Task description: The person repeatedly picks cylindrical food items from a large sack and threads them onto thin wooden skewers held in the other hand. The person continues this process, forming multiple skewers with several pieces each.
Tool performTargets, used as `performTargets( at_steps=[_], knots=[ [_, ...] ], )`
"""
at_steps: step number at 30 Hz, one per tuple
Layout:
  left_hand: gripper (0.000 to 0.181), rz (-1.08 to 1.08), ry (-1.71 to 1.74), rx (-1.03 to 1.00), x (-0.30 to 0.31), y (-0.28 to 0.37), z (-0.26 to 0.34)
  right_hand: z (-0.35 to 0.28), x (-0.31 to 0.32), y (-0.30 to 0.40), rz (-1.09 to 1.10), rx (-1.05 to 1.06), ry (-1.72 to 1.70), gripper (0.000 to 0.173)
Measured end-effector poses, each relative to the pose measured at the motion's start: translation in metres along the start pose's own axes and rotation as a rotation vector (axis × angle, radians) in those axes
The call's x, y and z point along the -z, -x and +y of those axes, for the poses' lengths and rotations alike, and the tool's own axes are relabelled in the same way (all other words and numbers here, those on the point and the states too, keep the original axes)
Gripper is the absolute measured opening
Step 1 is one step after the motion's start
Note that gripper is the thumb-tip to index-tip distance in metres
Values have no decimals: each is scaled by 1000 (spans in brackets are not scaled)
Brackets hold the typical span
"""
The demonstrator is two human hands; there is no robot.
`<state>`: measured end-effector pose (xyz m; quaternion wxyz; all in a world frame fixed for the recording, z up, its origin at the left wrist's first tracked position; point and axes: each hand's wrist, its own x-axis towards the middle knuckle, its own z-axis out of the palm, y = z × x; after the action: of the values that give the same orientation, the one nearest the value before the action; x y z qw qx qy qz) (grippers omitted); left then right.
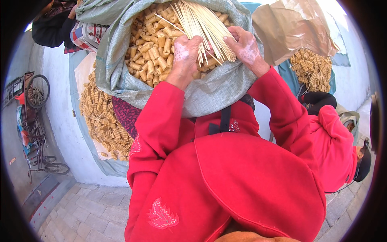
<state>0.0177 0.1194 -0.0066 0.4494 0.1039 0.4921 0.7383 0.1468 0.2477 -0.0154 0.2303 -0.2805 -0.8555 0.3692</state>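
Note:
A woven plastic sack (222,93) sits before me with its mouth rolled wide. Short, light-brown tube-shaped pieces (155,56), apparently food, fill it. Across them lies a fanned bundle of thin bamboo sticks (201,22). My left hand (185,57) holds the bundle's near left side, fingers partly hidden beneath the sticks. From it one stick (169,22) points off to the upper left, apart from the others. My right hand (248,50) grips the bundle's right edge between thumb and fingers.
Ridged pieces on sticks lie in a pile (102,118) on sheeting at left; a similar pile (313,69) is at right beside brown paper (293,27). A person in pink (332,148) sits close on my right, another person (50,30) at upper left. A cargo tricycle (34,130) stands far left.

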Motion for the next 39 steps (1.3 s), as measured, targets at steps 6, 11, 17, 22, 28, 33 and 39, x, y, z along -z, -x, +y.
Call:
performTargets(
  at_steps=[6,11,17,22,28,33,39],
  knots=[
    [17,59,6,66,1,-2,1,-30,0,5,106,391,125,31],
    [13,29,-83,95,3,-2,2,-38,-10,7,-12,468,27,30],
    [10,69,-149,124,-1,3,5,-37,-15,7,-19,579,50,30],
    [10,65,-252,99,-1,6,4,-33,-18,5,-18,610,91,30],
    [9,29,-234,132,3,21,1,-32,-15,8,-60,607,218,31],
    [9,-40,-105,163,0,37,-2,-43,-11,13,23,425,18,20],
    [10,-82,-1,230,-13,81,1,-58,-14,26,-209,-89,-455,25]
  ],
)
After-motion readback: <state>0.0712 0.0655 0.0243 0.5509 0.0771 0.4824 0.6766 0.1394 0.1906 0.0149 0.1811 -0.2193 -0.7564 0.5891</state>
